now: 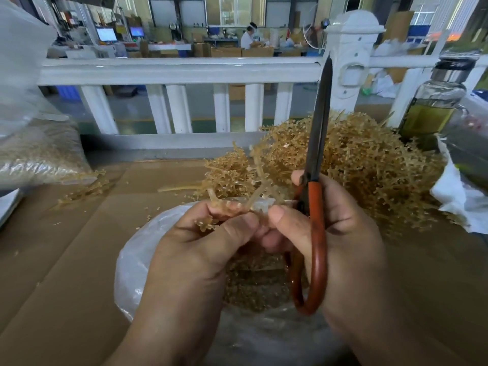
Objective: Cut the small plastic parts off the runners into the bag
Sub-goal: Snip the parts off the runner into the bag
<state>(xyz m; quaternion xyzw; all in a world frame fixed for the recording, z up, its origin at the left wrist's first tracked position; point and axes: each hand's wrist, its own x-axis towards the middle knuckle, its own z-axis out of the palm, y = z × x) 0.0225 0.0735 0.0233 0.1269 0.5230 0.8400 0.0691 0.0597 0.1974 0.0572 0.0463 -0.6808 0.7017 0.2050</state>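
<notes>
My left hand (200, 249) pinches a tan plastic runner (260, 167) with small parts on its branches, held over the open clear bag (132, 262). My right hand (340, 228) grips red-handled scissors (315, 180); the blades point straight up and are closed. My right thumb also touches the runner beside my left thumb. Loose cut parts (253, 283) lie inside the bag below both hands.
A big heap of tan runners (369, 165) lies behind my right hand on the cardboard-covered table (66, 254). A filled clear bag (39, 154) is at the left. A glass bottle (433, 101) stands at the right by a white railing (179, 70).
</notes>
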